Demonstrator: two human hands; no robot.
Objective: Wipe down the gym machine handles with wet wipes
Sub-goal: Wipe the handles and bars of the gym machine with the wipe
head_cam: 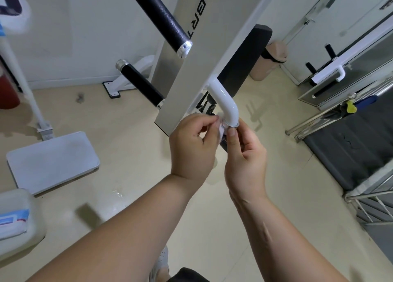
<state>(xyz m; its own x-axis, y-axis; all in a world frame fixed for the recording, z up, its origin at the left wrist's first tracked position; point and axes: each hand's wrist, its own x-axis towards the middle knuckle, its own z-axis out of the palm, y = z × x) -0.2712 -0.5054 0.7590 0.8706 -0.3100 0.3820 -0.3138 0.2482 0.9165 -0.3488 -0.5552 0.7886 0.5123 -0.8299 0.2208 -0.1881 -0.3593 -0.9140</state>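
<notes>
Where the white tube (225, 103) bends down and ends in a chrome ring (233, 125), both my hands are at work, close together.

Left hand (192, 145): fingers curled, thumb and forefinger pinching a small white wipe (221, 131). The wipe sits just beside the ring, between my two hands, and only a crumpled corner of it shows.

Right hand (244, 154): thumb upright with its tip against the ring, forefinger curled round the far side, so the ring is held between them in a narrow pinch. The other fingers are folded into the palm. Whether this hand also catches the wipe I cannot tell.

Below the ring a dark strip of the grip (223, 147) shows between the hands; the rest is hidden behind them.

The tube is fixed to the edge of a silver column (187, 69) that slants across the view. Two black handles project from the column's left side, an upper handle (159, 15) and a lower handle (140, 83), both well apart from my hands. A black pad (244, 58) lies behind the tube.

On the beige floor (131, 154): a white plate (53, 160) at left, a tan bin (271, 60) by the far wall. At lower left, a wipes pack (12, 220) lies on a pale container.
</notes>
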